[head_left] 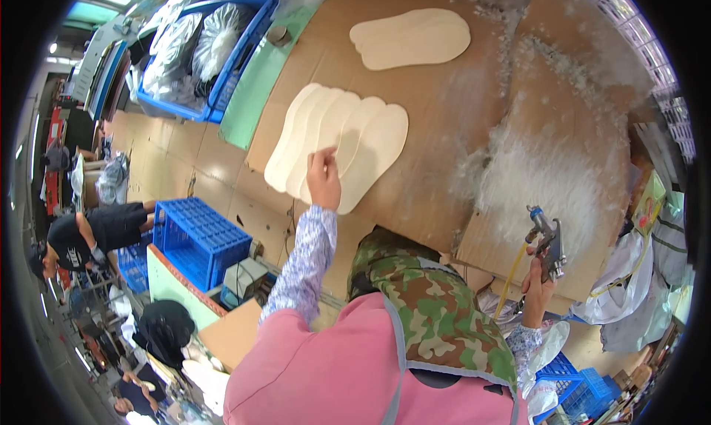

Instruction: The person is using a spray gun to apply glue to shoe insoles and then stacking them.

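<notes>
Left hand (pixel 324 179) half-curled over insoles (pixel 339 127), right hand (pixel 535 283) gripping spray gun (pixel 549 241)

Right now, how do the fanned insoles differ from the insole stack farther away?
The fanned insoles spread in an overlapping row; the insole stack lies nearly flush. The left hand is over the fanned insoles; no hand is over the insole stack. Both are cream, on brown cardboard.

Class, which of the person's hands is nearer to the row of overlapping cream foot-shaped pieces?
Left. The left hand is over the row of cream pieces, contact unclear; the right hand is off to the right, holding a spray gun.
</notes>
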{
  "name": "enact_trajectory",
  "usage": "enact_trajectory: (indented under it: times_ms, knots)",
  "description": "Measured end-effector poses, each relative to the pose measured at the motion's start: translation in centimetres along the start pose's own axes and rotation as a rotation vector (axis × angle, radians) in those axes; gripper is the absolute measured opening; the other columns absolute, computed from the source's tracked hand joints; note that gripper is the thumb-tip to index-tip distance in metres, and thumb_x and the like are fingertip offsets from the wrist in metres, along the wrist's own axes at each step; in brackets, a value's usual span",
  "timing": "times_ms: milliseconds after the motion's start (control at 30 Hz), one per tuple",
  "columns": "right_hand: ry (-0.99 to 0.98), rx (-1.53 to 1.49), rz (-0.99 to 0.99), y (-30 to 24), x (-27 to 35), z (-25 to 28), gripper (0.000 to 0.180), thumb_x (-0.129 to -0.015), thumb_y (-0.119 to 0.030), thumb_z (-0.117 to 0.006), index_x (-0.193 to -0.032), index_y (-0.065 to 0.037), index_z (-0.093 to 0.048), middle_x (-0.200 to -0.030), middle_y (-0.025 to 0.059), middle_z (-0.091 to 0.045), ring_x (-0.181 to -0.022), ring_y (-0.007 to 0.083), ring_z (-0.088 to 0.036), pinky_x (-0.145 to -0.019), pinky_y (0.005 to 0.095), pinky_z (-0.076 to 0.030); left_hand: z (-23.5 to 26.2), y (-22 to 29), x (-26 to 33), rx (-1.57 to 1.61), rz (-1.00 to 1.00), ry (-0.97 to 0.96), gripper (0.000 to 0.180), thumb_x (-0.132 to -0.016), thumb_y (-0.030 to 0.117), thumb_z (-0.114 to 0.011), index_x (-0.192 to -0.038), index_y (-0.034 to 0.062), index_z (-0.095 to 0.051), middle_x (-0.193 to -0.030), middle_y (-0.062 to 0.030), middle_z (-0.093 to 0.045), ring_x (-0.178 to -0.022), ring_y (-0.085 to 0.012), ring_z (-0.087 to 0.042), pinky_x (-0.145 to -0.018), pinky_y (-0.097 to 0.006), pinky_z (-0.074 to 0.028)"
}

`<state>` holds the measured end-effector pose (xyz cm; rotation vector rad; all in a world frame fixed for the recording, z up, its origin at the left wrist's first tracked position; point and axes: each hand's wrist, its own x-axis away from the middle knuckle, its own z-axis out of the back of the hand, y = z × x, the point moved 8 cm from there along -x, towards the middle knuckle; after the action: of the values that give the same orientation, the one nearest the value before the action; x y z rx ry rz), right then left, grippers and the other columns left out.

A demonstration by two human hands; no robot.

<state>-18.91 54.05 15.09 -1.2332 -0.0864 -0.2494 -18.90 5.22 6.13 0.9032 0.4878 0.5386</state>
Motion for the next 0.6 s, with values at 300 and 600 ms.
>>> enact_trajectory:
  times_ms: [300, 600]
  knots:
    - [0.179, -0.03, -0.101, 0.2, 4.2, 1.3, 0.028, -0.092, -0.014, -0.053, -0.115, 0.003, -0.054, -0.098, 0.0051, -0.066, -0.045, 0.0002, -0.037, -0.038, 0.0181, -0.027, -17.0, -2.3, -22.3, -0.424, -0.092, 0.083, 0.035, -0.075, 0.006, -0.055, -0.106, -0.0066, -0.045, -0.101, -0.0259, -0.054, -0.091, -0.0401, -0.055, -0.079, -0.045, -0.046]
    - [0.389, -0.065, -0.16, 1.8, 6.8, 4.6, 0.022, -0.09, -0.015, -0.057, -0.104, 0.001, -0.063, -0.059, -0.0049, -0.049, -0.044, 0.0015, -0.035, -0.039, 0.0215, -0.024, -17.4, 0.0, -24.0, -0.559, -0.047, -0.173, 0.032, -0.078, 0.002, -0.053, -0.107, 0.0004, -0.04, -0.103, -0.0262, -0.056, -0.095, -0.0424, -0.057, -0.083, -0.049, -0.046]
